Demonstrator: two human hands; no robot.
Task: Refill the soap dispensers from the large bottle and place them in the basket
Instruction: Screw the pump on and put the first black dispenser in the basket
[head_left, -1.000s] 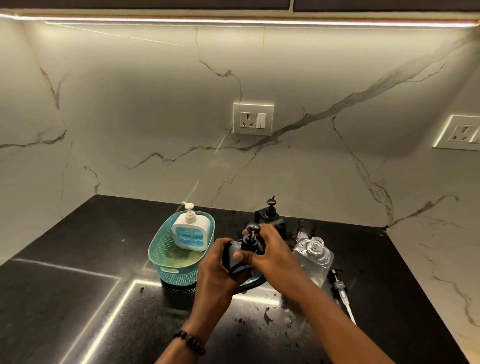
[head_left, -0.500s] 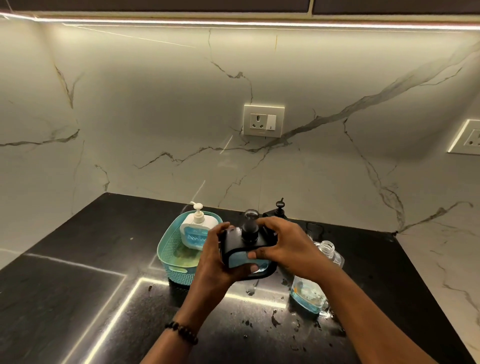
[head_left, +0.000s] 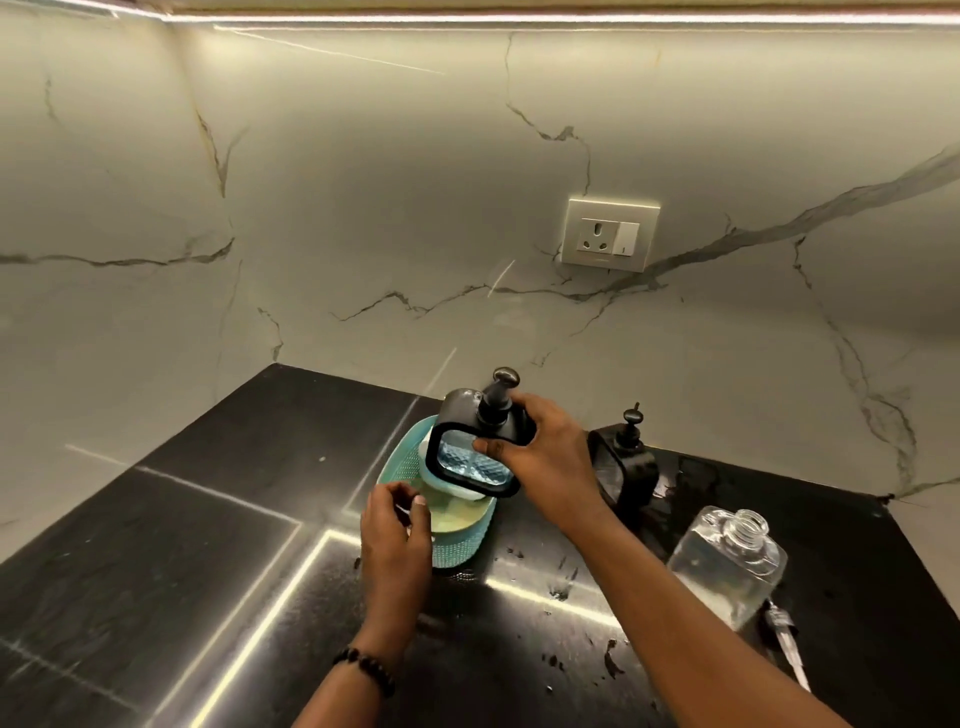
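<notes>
My right hand (head_left: 545, 462) grips a black soap dispenser (head_left: 470, 441) with blue soap showing through its window, held tilted above the teal basket (head_left: 457, 545). A white dispenser (head_left: 441, 480) in the basket is mostly hidden behind the black one. At the basket's near rim my left hand (head_left: 397, 535) hovers with curled fingers and holds nothing. A second black dispenser (head_left: 626, 462) stands on the black counter behind my right forearm. The large clear bottle (head_left: 727, 564) stands uncapped at the right, with its pump (head_left: 787, 649) lying beside it.
Wet splashes (head_left: 561, 587) mark the black counter (head_left: 208, 545) between basket and bottle. The marble wall carries a socket (head_left: 610, 241) behind the work area. The counter ends at the wall on the left and back.
My left hand has let go of the black dispenser. My right hand alone has carried it leftward over the basket. The view has shifted left and closer.
</notes>
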